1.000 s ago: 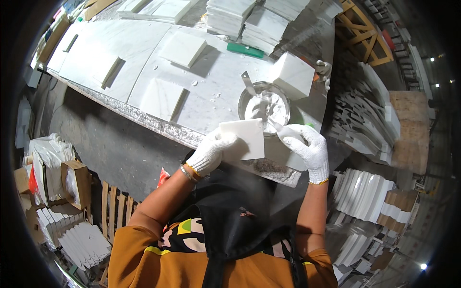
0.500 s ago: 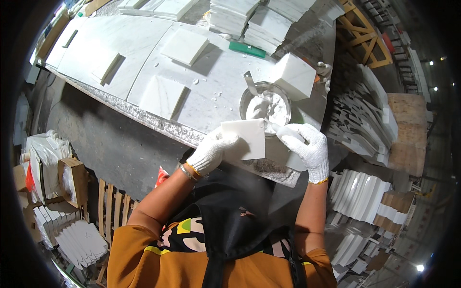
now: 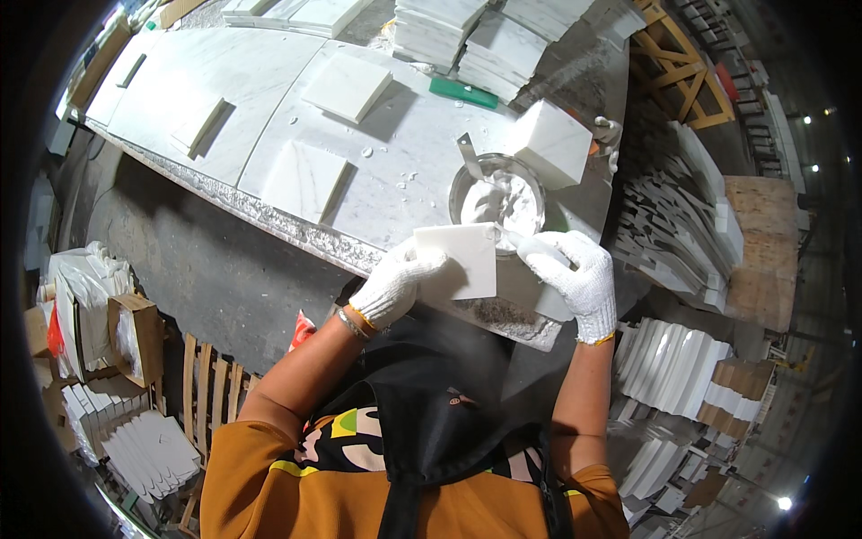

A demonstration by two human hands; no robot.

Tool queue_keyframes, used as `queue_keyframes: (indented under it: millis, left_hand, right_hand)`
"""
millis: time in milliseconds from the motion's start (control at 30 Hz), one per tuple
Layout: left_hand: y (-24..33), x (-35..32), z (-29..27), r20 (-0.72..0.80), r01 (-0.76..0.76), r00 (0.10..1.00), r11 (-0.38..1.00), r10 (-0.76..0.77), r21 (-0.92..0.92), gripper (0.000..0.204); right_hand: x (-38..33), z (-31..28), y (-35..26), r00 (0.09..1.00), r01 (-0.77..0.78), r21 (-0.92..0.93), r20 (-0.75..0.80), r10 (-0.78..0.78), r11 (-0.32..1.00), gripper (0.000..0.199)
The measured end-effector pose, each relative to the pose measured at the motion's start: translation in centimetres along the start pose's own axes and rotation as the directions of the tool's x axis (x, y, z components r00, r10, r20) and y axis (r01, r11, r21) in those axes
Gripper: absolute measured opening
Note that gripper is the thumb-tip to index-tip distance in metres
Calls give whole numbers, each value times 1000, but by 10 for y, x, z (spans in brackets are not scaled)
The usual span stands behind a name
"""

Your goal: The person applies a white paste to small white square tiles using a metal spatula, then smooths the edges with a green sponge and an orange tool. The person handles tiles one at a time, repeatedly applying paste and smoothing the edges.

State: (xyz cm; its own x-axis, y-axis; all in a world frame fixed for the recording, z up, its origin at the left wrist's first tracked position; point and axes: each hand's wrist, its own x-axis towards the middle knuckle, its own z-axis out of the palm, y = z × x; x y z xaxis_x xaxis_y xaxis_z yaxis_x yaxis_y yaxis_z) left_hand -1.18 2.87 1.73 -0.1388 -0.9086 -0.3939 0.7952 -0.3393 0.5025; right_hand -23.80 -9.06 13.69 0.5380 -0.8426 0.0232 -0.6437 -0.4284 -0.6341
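Note:
My left hand, in a white knit glove, grips a square white marble tile by its left edge. The tile is held up in front of the table's near edge. My right hand, gloved too, is closed round a small thin tool; its tip points at the tile's upper right corner, and whether it touches cannot be made out. Just beyond stands a round metal bowl of white paste, partly hidden by the tile. A flat metal blade leans out over its rim.
Several loose marble tiles lie on the marble-topped table. A white block stands beside the bowl, near a green bar. Tile stacks rise at the back. More slabs lean at the right.

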Motion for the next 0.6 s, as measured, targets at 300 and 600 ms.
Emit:
queue_keyframes:
  millis: [300,600]
  left_hand:
    - [0,0,-1,2,3,1000,1000,-3,-6,54]
    - [-4,2,-2,-12,1,1000,1000,-1,15,52]
  right_hand:
    - [0,0,-3,999,-42,56,7,41,998,23]
    - [-16,-14,34,955,-255,602,35,294,757,32]
